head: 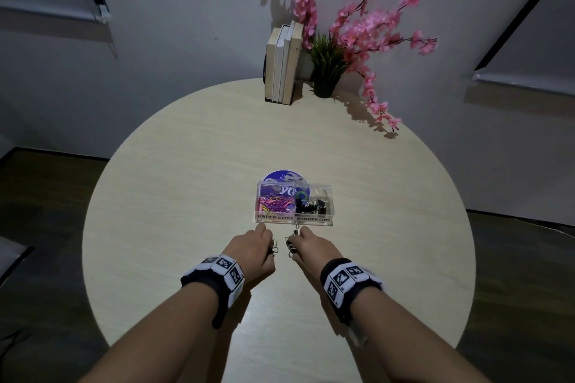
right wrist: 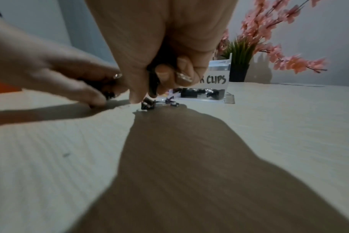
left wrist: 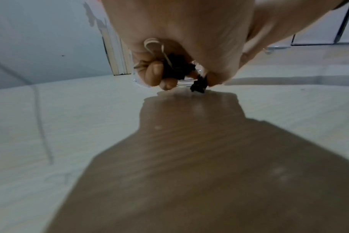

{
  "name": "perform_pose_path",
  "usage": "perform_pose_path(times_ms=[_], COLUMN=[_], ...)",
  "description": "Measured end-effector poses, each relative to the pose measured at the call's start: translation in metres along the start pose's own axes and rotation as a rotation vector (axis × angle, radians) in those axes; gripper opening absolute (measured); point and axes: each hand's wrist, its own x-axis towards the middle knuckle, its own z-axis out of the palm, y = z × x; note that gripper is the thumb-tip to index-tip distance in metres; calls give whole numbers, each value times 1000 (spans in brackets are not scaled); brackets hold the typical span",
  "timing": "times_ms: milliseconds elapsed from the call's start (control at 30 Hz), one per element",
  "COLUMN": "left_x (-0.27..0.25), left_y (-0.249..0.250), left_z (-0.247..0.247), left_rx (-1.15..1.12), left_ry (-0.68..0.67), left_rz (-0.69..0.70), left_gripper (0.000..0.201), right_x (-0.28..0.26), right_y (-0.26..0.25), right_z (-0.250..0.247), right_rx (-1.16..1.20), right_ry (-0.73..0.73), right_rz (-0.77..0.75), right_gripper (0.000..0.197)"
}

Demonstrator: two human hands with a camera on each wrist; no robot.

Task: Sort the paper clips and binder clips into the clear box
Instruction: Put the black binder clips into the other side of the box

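A clear two-part box [head: 294, 221] stands mid-table; its left part, labelled PAPER CLIPS, holds pink and purple paper clips [head: 275, 204], its right part, labelled BINDER CLIPS, holds black binder clips [head: 312, 207]. Just in front of it, my left hand [head: 259, 244] curls round black binder clips [left wrist: 176, 69], index finger stretched toward the box. My right hand [head: 306, 244] grips black binder clips [right wrist: 152, 82] too, a silver handle poking out toward the box. Another black binder clip [right wrist: 147, 104] lies on the table [right wrist: 269, 126] under the right fingertips.
A purple disc [head: 281, 177] lies behind the box. Upright books [head: 284, 62] and a potted green plant [head: 325, 71] with pink blossom branches [head: 367, 28] stand at the round table's far edge. Dark floor surrounds the table.
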Motion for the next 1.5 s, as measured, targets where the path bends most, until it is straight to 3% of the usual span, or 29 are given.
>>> perform_pose_path(times_ms=[167, 300, 400, 500, 567, 633, 767, 867, 1000, 1233, 1333, 1500], left_x=[6, 12, 20, 28, 32, 35, 40, 42, 38, 15, 8, 1], left_y=[-8, 4, 17, 30, 37, 41, 44, 44, 41, 17, 3, -12], left_z=[-5, -11, -12, -11, -10, -7, -2, 0, -3, -19, -30, -55], left_rx=[17, -42, -74, -93, -99, -104, -132, -153, -130, -124, -158, -209], left_ry=[46, 36, 43, 76, 104, 124, 103, 51, -9, -26, 7, 33], left_rz=[34, 64, 59, 8, -31, -57, -80, -120, -119, -94, -119, -172], left_gripper=[35, 31, 29, 26, 26, 28, 39, 43, 39, 34, 32, 28], right_x=[-2, -4, -4, -10, -17, -26, -42, -49, -46, 20, 43, 53], right_y=[7, 16, 24, 33, 35, 36, 39, 38, 37, 26, 19, 26], right_z=[7, 7, 7, 6, 5, 7, 13, 9, -19, -85, -86, -66], right_rx=[-19, 102, 221, 303, 294, 251, 216, 329, 491, 389, 277, 91], right_ry=[-7, -57, -92, -125, -138, -108, -60, -20, 108, 329, 273, 31], right_rz=[7, 124, 219, 260, 255, 254, 230, 244, 248, 123, 114, 88], right_gripper=[33, 40, 23, 43, 38, 18, 27, 10, 11, 31, 34, 36])
